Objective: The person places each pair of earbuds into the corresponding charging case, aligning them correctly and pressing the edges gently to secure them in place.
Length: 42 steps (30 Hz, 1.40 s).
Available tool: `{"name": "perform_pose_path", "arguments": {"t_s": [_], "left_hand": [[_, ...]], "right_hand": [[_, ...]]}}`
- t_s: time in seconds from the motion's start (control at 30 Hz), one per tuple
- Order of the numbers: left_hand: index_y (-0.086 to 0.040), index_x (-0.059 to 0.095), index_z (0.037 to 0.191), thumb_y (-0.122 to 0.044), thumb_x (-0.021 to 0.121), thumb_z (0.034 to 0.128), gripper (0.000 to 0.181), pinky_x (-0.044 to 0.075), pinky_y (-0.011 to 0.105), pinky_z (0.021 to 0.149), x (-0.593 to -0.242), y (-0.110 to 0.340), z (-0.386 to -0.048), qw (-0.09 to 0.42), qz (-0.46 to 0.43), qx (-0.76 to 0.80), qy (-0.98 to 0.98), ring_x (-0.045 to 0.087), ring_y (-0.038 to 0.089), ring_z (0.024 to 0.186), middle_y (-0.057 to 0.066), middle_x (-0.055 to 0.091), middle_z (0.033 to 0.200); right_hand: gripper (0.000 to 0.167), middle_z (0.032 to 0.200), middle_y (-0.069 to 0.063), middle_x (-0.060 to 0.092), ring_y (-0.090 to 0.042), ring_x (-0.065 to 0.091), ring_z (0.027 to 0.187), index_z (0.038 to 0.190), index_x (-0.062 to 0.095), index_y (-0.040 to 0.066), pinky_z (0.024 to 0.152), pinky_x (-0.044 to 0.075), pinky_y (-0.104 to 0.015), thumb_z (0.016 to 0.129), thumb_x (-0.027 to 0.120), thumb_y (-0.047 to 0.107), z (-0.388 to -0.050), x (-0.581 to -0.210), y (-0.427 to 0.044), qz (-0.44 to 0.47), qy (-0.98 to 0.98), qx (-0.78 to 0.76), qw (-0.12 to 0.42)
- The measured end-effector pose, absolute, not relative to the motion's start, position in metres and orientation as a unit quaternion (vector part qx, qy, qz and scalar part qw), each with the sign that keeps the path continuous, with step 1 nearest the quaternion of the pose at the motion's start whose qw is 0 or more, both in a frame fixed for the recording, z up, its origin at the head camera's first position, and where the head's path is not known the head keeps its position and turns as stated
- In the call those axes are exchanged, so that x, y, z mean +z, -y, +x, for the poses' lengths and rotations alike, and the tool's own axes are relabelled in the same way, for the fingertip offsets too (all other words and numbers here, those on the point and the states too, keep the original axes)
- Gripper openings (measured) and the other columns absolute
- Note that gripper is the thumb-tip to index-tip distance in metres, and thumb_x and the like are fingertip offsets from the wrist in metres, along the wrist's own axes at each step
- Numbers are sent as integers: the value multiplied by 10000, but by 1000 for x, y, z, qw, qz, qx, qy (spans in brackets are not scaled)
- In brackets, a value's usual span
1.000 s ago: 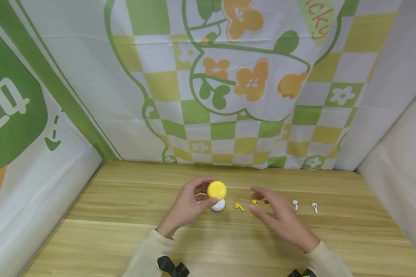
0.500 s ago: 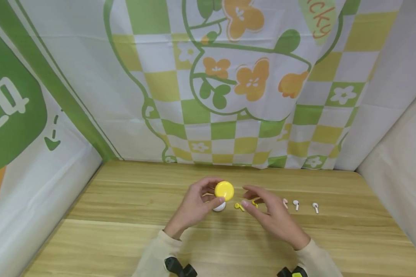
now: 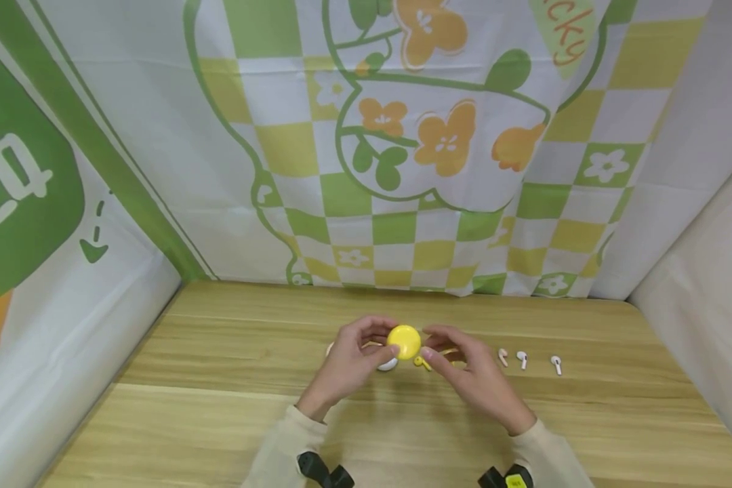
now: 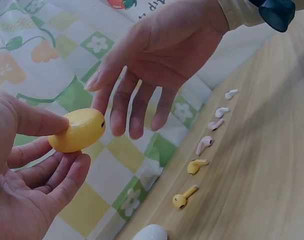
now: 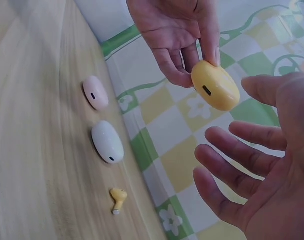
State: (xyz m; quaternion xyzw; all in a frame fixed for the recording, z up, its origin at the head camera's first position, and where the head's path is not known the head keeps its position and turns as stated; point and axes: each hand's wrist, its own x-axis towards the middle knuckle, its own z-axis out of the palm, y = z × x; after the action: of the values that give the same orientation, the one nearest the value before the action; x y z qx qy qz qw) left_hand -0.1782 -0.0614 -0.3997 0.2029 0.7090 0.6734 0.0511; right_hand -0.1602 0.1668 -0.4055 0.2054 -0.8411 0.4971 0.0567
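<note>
Between thumb and fingers, my left hand (image 3: 355, 362) pinches a yellow earbud charging case (image 3: 404, 342) above the table. The case is rounded and closed, with a dark port slot seen in both wrist views. Close to its right side is my right hand (image 3: 476, 379), fingers spread and holding nothing; the right wrist view shows a small gap between thumb and case. Below lie two yellow earbuds, the nearer yellow earbud (image 4: 184, 197) and the farther yellow earbud (image 4: 197, 166). My right hand partly covers the farther one in the head view.
A white charging case (image 5: 107, 142) and a pink charging case (image 5: 96, 93) lie on the wooden table (image 3: 219, 379). Pink earbuds (image 4: 204, 145) and white earbuds (image 4: 222, 112) continue the row rightward. A patterned cloth (image 3: 390, 230) hangs behind the table.
My left hand has carried the yellow case rightward. My right hand has moved left toward it, uncovering a pink earbud, and the gap between the hands has narrowed.
</note>
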Motion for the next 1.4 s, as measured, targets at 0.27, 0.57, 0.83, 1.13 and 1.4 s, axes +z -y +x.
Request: {"name": "perform_pose_path", "arguments": {"t_s": [0.27, 0.57, 0.83, 1.13, 1.4], "left_hand": [[90, 593, 1255, 23, 667, 944, 327, 569, 243, 815, -402, 59, -178, 76, 219, 670, -705, 633, 268, 1029, 205, 652, 1161], [26, 638, 1266, -17, 682, 959, 312, 556, 285, 889, -410, 57, -177, 85, 228, 656, -714, 648, 237, 1034, 141, 679, 1158], [62, 639, 1262, -26, 687, 959, 319, 556, 241, 835, -420, 52, -178, 86, 212, 665, -711, 661, 236, 995, 178, 688, 1121], [72, 659, 1216, -10, 691, 951, 279, 560, 243, 839, -424, 52, -179, 82, 206, 666, -712, 660, 240, 992, 184, 694, 1105], [64, 668, 1214, -42, 684, 965, 271, 554, 244, 830, -424, 53, -178, 75, 209, 665, -713, 654, 238, 1012, 183, 701, 1111]], "right_hand": [[295, 1044, -25, 721, -183, 678, 953, 1218, 698, 53, 807, 588, -351, 996, 681, 248, -163, -409, -164, 178, 823, 539, 5], [266, 1001, -100, 719, -269, 678, 896, 1136, 684, -39, 792, 593, -387, 1017, 643, 195, -162, -415, -163, 172, 809, 561, -26], [280, 965, -112, 716, -290, 682, 895, 1124, 672, -55, 774, 581, -346, 1014, 647, 201, -162, -421, -167, 148, 799, 580, -65], [319, 1073, -151, 715, -314, 692, 973, 1150, 669, -64, 823, 584, -358, 985, 693, 208, -161, -427, -170, 143, 785, 597, -86], [365, 1108, -181, 704, -302, 691, 994, 1211, 642, -98, 858, 585, -410, 986, 690, 186, -162, -427, -169, 148, 768, 615, -100]]}}
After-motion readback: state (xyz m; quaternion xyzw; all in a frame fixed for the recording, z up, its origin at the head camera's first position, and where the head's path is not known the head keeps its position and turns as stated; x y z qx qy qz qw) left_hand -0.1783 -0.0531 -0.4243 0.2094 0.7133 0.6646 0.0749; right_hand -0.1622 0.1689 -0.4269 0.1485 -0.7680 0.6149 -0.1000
